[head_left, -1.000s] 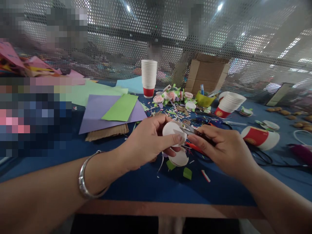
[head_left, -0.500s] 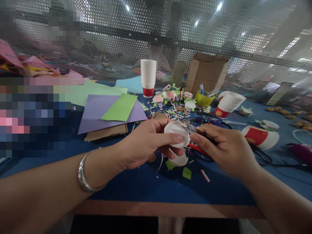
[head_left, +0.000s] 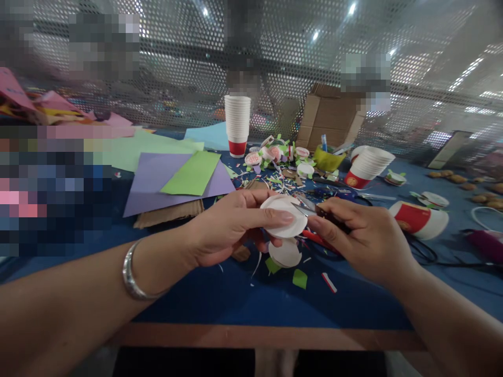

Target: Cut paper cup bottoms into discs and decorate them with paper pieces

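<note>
My left hand (head_left: 231, 225) is closed on a round white paper disc (head_left: 277, 226), with the thumb lying across its face and the fingers behind it. In my right hand (head_left: 361, 235) is a pair of scissors (head_left: 308, 209). Its silver blades meet the disc's right edge, where a notch shows at the top right; the handles are mostly hidden by the fingers. Below the held disc, a second white paper disc (head_left: 286, 253) lies on the blue table beside green paper scraps (head_left: 299, 279). A red-handled object (head_left: 317, 239) shows partly beneath my right hand.
Purple paper (head_left: 147, 183) and a green strip (head_left: 191, 174) lie left. A tall stack of paper cups (head_left: 237, 123) stands behind small paper pieces (head_left: 275, 153). Rightward are a yellow-green holder (head_left: 329, 159), tilted cups (head_left: 365, 165), a lying cup (head_left: 418, 219) and a glue gun (head_left: 340, 195).
The disc in my left hand has turned and now tilts differently, its face more evenly visible. The scissors blades have shifted slightly at its edge. The whole view has moved a little.
</note>
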Motion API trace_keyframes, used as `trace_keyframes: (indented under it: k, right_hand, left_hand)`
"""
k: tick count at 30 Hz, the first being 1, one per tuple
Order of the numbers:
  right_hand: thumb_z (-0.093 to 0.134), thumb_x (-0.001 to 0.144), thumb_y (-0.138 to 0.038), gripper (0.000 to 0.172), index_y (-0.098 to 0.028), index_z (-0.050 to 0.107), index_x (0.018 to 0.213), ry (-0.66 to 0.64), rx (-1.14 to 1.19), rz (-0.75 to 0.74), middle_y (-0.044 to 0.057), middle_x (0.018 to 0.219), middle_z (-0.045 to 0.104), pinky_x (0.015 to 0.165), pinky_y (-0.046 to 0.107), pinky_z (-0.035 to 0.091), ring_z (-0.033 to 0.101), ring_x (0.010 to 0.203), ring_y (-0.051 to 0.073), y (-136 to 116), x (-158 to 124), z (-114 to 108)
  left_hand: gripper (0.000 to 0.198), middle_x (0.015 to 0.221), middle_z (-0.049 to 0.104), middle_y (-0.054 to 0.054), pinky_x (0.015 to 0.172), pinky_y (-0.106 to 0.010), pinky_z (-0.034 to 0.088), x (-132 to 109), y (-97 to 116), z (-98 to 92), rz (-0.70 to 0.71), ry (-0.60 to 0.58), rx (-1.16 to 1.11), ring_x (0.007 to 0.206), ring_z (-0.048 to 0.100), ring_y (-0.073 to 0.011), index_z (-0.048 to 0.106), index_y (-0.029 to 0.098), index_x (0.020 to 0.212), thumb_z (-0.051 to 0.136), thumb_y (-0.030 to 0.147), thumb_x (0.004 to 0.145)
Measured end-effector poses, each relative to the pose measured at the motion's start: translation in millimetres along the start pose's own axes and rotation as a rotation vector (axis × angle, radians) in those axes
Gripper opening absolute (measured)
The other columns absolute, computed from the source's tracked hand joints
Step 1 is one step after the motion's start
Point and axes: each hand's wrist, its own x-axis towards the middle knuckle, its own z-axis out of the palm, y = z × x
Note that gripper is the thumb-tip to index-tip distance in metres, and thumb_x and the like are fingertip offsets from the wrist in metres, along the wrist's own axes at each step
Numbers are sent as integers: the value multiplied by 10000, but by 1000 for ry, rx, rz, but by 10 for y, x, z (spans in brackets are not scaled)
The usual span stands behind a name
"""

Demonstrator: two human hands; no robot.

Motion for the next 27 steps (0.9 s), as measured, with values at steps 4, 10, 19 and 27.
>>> trace_keyframes:
  k: [4,10,19,27]
  right_hand:
    - [596,1005,-380,337,-178,593,735,11,2,-22,-60,603,514,494,182,351,456,527,61,3,8,-9]
    - [588,1007,-395,342,-180,605,742,8,10,-25,-51,608,541,495,186,361,478,527,68,-7,-1,-29]
    - [588,1005,-400,368,-190,590,702,16,24,-25,-53,574,486,476,205,333,446,499,72,-43,-17,-42]
    - [536,1022,-451,409,-194,618,715,33,26,76,-34,603,529,521,236,356,467,541,95,-25,-30,-33]
  left_hand:
    - [234,759,639,15,405,-107,376,9,-2,-38,-44,-31,43,530,535,-39,657,180,960,813,290,824]
    - [312,763,644,22,438,-103,379,2,6,-36,-36,-50,84,581,552,-44,653,176,947,864,329,776]
    - [260,728,656,30,433,-113,355,-2,9,-44,-12,-94,80,559,539,-38,670,170,934,846,307,800]
    - [260,705,664,42,437,-122,363,13,10,-38,-6,-79,101,500,503,-24,666,170,948,838,304,806]
